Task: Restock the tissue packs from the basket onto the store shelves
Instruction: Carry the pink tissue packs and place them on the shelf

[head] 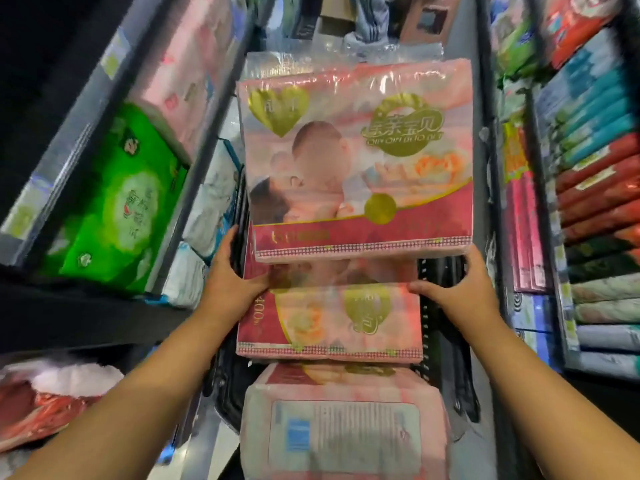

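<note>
**A:** Where is the pack right now?

**B:** The raised tissue pack (356, 161) is up over the basket (441, 306), printed face toward the camera. The left hand (232, 271) grips one lower corner and the right hand (453, 282) the other. Both hands are closed on it, with the fingers hidden behind.

**A:** What's left in the basket?

**B:** A second pink pack (329, 320) lies on top, straight beneath the raised one. A third pack (343, 420) sits at the near end, label side up.

**A:** And around the basket?

**B:** Left of it is the left shelf (204, 150), holding a green pack (114, 202). Right of it is the right shelf (493, 188), with red packs (595, 188) stacked tight.

**A:** What worries you?

**B:** The grip is only along the bottom edge. I'd guess the soft pack could fold or tip away, and the glossy film may slide in the hands. The aisle looks narrow, so a corner could catch a shelf edge. Pushing it into a crowded row might knock neighbouring packs down.
</note>
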